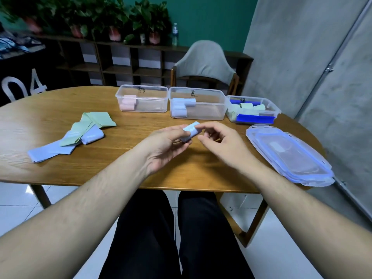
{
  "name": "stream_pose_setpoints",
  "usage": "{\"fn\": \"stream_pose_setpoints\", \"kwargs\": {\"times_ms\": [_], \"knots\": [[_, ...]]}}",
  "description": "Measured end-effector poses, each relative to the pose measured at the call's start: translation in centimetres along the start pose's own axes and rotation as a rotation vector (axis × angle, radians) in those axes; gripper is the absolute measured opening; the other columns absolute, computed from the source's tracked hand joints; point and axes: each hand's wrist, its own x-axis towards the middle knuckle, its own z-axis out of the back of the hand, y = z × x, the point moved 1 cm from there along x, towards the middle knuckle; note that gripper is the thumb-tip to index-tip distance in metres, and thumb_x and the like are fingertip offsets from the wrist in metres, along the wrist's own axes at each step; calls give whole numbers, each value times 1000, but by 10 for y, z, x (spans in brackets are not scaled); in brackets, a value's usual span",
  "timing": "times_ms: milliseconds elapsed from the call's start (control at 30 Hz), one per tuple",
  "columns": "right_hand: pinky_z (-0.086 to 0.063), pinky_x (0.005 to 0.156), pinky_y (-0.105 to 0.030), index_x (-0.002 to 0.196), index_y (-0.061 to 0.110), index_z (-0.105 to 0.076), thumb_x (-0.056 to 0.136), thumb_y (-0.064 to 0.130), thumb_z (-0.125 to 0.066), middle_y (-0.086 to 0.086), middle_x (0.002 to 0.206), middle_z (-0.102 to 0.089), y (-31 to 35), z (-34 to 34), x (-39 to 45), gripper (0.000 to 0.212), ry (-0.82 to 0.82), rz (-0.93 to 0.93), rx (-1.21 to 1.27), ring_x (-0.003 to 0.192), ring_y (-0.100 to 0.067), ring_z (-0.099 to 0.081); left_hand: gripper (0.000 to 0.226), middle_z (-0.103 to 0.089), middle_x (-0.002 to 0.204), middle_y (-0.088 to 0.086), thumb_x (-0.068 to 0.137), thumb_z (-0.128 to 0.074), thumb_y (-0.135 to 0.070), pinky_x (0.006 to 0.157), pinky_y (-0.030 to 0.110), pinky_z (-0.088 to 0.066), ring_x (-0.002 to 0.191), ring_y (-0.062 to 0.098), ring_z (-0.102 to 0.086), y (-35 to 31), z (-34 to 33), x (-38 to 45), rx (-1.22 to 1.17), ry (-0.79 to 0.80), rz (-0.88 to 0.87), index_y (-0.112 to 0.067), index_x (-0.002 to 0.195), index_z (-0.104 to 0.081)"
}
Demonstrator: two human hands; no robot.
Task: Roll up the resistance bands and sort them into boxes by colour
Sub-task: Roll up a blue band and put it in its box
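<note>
Gripping a rolled blue band [190,131] above the table [120,158], left hand [167,146] pinches it; right hand [218,140] beside it, fingers loosely curled, holding nothing. Beyond the roll: three clear boxes [197,103]. Left of it: loose bands [80,131].

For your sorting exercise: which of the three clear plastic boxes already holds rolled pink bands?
The left clear plastic box: it holds pink rolls, while the middle box holds pale blue rolls and the right box green ones.
</note>
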Motion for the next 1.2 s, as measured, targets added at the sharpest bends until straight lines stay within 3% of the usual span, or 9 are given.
{"fn": "stream_pose_setpoints", "kwargs": {"times_ms": [167,267,367,533,700,833,1000,1200], "knots": [[-47,72,-18,118,33,-62,87,14,-74,8,103,-58,-21,17,39,37,-26,-68,-14,67,-6,-50,24,-68,105,12,89,-60,7,77,20,-57,85,16,-65,-16,4,39,126,-7,-36,-9,107,-65],[-55,88,-30,118,37,-64,86,19,-76,10,117,-65,-35,25,67,39,57,-130,-13,81,-9,-63,28,-67,108,12,89,-59,8,82,22,-58,90,15,-65,-26,1,66,165,29,-35,-7,112,-64],[-55,93,-32,115,25,-69,88,14,-74,-2,112,-72,-42,32,95,30,112,-184,20,92,-8,-65,26,-67,104,10,91,-56,10,88,24,-57,92,15,-65,-39,-4,91,182,62,-50,-8,108,-64],[-57,84,-35,111,18,-71,87,13,-75,-10,102,-74,-52,46,147,25,119,-237,0,83,-13,-63,23,-68,104,9,92,-57,6,93,29,-55,92,17,-65,-64,-10,136,263,88,-70,-9,108,-63],[-55,75,-25,103,17,-73,86,9,-74,4,81,-70,-70,59,207,19,102,-244,-21,77,-8,-62,15,-67,91,-8,95,-61,-23,82,23,-49,81,7,-60,-97,-3,197,795,-62,-310,-19,106,-69],[-55,71,-22,99,17,-72,84,4,-73,6,75,-68,-96,63,245,20,151,-331,-99,74,-8,-62,19,-69,102,-7,97,-57,-20,75,19,-43,91,8,-60,-115,6,247,1275,-128,-494,-24,110,-70],[-52,59,-16,101,10,-72,81,-3,-70,-5,85,-68,-128,53,271,24,236,-480,-191,63,-7,-63,29,-68,118,-6,97,-53,-15,80,20,-40,94,8,-57,-112,8,294,1701,-18,-495,-24,120,-68],[-57,88,-32,94,17,-72,79,1,-75,-8,100,-73,-152,39,290,22,270,-567,-214,93,-19,-68,36,-58,137,1,98,-55,-23,91,31,-45,121,22,-55,-101,10,329,1988,90,-418,-23,134,-59]]}}
